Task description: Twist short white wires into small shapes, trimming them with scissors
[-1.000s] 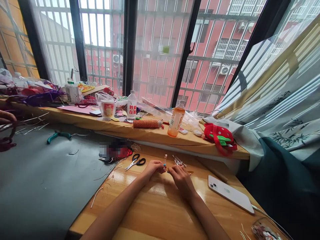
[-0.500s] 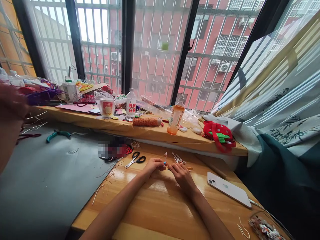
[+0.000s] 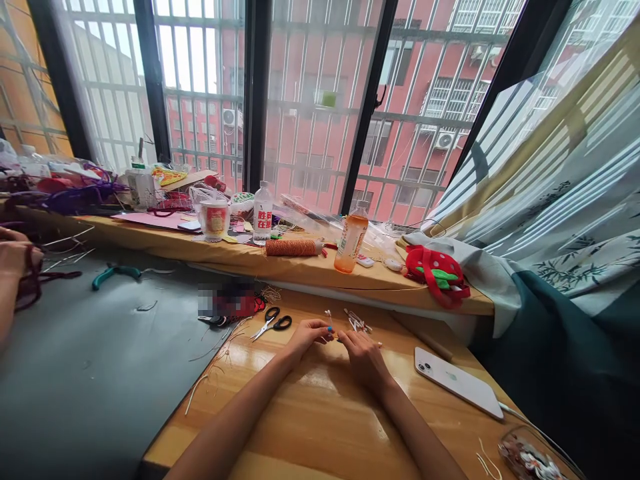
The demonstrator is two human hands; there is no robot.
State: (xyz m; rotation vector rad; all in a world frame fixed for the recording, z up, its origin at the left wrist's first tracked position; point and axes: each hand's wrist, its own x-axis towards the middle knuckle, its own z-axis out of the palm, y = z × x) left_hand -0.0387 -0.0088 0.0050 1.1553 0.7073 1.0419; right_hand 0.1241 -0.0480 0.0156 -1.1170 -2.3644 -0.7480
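Note:
My left hand point(image 3: 310, 335) has its thumb and fingertips pinched on a small blue piece point(image 3: 330, 329). A thin stem with a white tip point(image 3: 328, 313) rises just above those fingers. Close beside it, my right hand point(image 3: 363, 353) is bent over with fingers together. A slim yellowish stick point(image 3: 337, 337) shows at its fingertips, mostly hidden by the hand. Behind my right hand lies a small heap of white strips point(image 3: 357, 321). Black-handled scissors point(image 3: 273, 323) rest on the wooden table point(image 3: 300, 427), left of my left hand.
A white phone point(image 3: 457, 383) with a cable lies at right. On the ledge stand a water bottle point(image 3: 263, 213), an orange drink bottle point(image 3: 351, 237), a thread spool point(image 3: 293, 247) and a red pouch point(image 3: 437, 272). Another person's hand point(image 3: 13, 257) holds dark red cord at far left, near teal pliers point(image 3: 116, 274).
My right hand has turned slightly, and the stick that stuck out on its right side is now mostly hidden. The other person's hand at far left has moved down and away from the camera.

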